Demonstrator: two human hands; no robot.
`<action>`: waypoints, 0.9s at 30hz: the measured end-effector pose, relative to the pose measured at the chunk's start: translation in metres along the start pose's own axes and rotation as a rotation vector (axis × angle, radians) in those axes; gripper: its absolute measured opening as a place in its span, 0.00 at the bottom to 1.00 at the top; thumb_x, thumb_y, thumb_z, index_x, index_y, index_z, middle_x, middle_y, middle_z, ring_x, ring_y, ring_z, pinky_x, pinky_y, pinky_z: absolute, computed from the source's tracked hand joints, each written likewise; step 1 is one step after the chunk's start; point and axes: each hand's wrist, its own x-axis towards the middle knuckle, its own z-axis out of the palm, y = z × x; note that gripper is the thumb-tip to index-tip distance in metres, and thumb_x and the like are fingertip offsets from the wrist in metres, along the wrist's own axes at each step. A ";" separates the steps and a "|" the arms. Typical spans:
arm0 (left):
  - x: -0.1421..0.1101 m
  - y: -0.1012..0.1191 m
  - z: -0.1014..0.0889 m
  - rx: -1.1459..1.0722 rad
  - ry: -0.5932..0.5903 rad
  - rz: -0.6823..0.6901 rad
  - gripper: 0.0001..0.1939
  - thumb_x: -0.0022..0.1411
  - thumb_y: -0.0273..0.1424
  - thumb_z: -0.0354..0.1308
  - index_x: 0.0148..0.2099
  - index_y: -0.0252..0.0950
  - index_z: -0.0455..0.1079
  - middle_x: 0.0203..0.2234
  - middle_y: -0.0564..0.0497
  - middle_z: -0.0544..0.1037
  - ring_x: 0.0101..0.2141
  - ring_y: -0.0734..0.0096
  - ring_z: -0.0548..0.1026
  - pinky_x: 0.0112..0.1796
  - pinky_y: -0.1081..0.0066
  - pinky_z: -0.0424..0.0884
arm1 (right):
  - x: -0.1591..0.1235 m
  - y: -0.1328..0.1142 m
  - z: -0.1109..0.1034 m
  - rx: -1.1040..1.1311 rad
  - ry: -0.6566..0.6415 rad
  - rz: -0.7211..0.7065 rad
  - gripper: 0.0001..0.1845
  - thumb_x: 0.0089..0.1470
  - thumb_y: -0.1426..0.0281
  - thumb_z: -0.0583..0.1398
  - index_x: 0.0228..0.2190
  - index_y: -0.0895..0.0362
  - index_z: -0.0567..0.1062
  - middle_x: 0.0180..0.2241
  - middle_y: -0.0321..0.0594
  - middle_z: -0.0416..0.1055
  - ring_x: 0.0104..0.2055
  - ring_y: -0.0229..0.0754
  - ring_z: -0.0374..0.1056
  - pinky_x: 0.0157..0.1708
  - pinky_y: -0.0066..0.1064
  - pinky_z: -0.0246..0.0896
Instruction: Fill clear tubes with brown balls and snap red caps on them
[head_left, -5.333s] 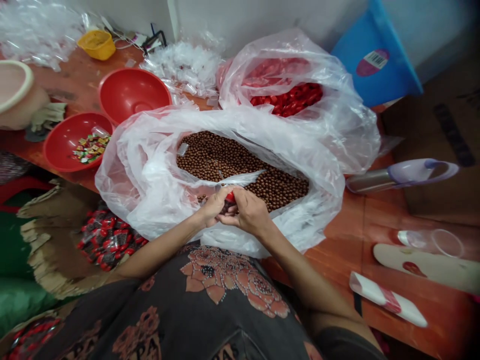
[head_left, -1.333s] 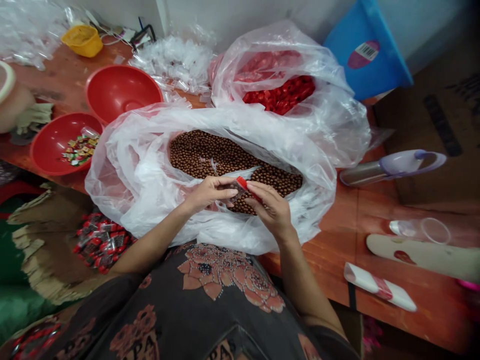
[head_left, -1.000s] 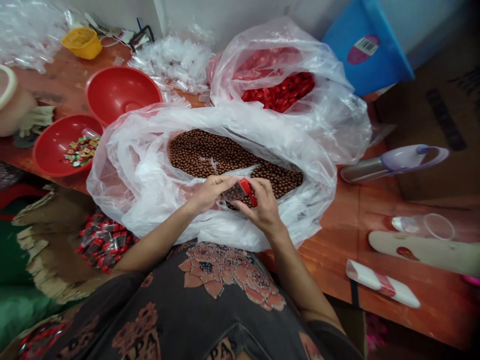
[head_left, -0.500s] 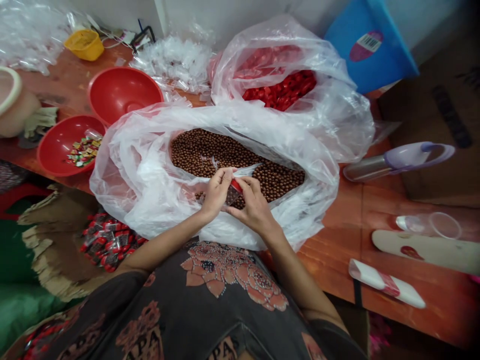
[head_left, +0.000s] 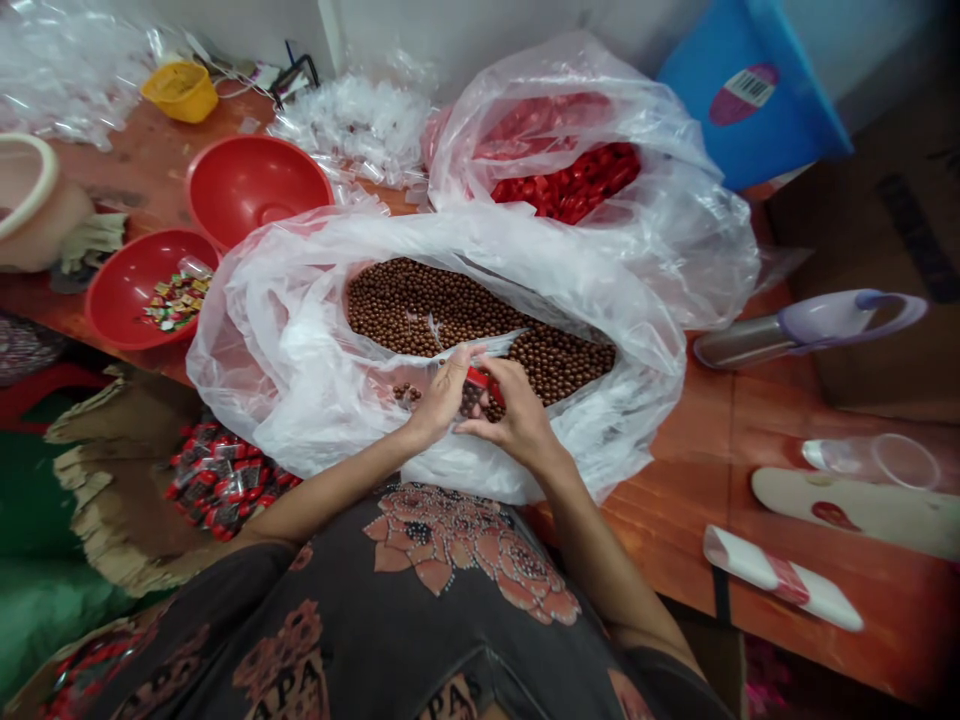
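A small clear container with a red cap (head_left: 478,379) and dark brown balls inside is held between my two hands, above the open bag. My left hand (head_left: 444,398) closes round its left side, with the thumb and fingers near the cap. From the right, my right hand (head_left: 517,412) curls round it, fingers at the cap and thumb lower down. The fingers hide part of the container. Beneath the hands lies a large white plastic bag (head_left: 281,350), open at the top, full of small brown balls (head_left: 562,362). A few loose balls rest on its fold.
Behind it stands a clear bag (head_left: 697,235) of red caps (head_left: 574,185). To the left are two red bowls (head_left: 259,180), one holding colourful bits, and a yellow tub (head_left: 180,92). Filled red-capped containers (head_left: 225,480) lie in a cardboard box. A flask (head_left: 750,340) lies right.
My right hand's fingers have shifted over the red cap and opened a little wider around the container. The whole view has slid slightly, so things appear further right.
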 end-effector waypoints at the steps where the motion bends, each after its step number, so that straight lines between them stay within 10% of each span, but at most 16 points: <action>1: 0.000 0.004 -0.002 -0.001 -0.002 0.001 0.35 0.68 0.56 0.38 0.62 0.36 0.64 0.22 0.50 0.74 0.20 0.73 0.70 0.20 0.75 0.64 | 0.000 0.001 0.000 0.118 0.063 0.095 0.31 0.49 0.58 0.67 0.53 0.52 0.67 0.47 0.46 0.72 0.47 0.48 0.70 0.47 0.45 0.68; 7: -0.003 0.014 -0.010 0.010 -0.081 -0.080 0.42 0.68 0.57 0.30 0.66 0.32 0.60 0.21 0.49 0.75 0.18 0.74 0.68 0.17 0.76 0.60 | 0.002 -0.003 0.006 0.561 0.360 0.506 0.15 0.52 0.61 0.66 0.40 0.53 0.72 0.31 0.34 0.75 0.31 0.38 0.72 0.34 0.33 0.71; 12: -0.001 0.010 -0.007 -0.086 -0.113 -0.174 0.44 0.65 0.61 0.29 0.54 0.33 0.72 0.18 0.50 0.73 0.17 0.75 0.66 0.17 0.76 0.59 | 0.006 -0.011 0.005 0.201 0.153 0.197 0.21 0.57 0.57 0.62 0.50 0.51 0.73 0.49 0.43 0.75 0.51 0.48 0.71 0.55 0.48 0.65; 16: 0.004 0.008 -0.009 -0.140 -0.084 -0.256 0.45 0.63 0.63 0.31 0.40 0.32 0.76 0.18 0.48 0.73 0.16 0.76 0.66 0.18 0.75 0.60 | 0.007 -0.014 0.004 -0.082 -0.066 -0.022 0.43 0.48 0.51 0.67 0.60 0.54 0.62 0.57 0.52 0.67 0.59 0.57 0.64 0.57 0.54 0.61; 20: 0.003 0.005 -0.011 -0.132 -0.059 -0.261 0.37 0.63 0.62 0.41 0.34 0.33 0.73 0.17 0.50 0.71 0.16 0.78 0.65 0.18 0.76 0.60 | 0.008 -0.017 0.008 -0.184 -0.089 -0.080 0.42 0.51 0.54 0.65 0.61 0.55 0.58 0.56 0.54 0.66 0.57 0.57 0.64 0.54 0.52 0.63; 27: -0.010 0.003 -0.008 -0.162 0.045 -0.188 0.22 0.67 0.47 0.49 0.48 0.36 0.71 0.15 0.57 0.65 0.15 0.77 0.63 0.18 0.76 0.59 | 0.009 -0.010 0.017 -0.224 -0.067 -0.194 0.39 0.48 0.58 0.65 0.58 0.56 0.60 0.48 0.51 0.72 0.48 0.55 0.69 0.47 0.49 0.66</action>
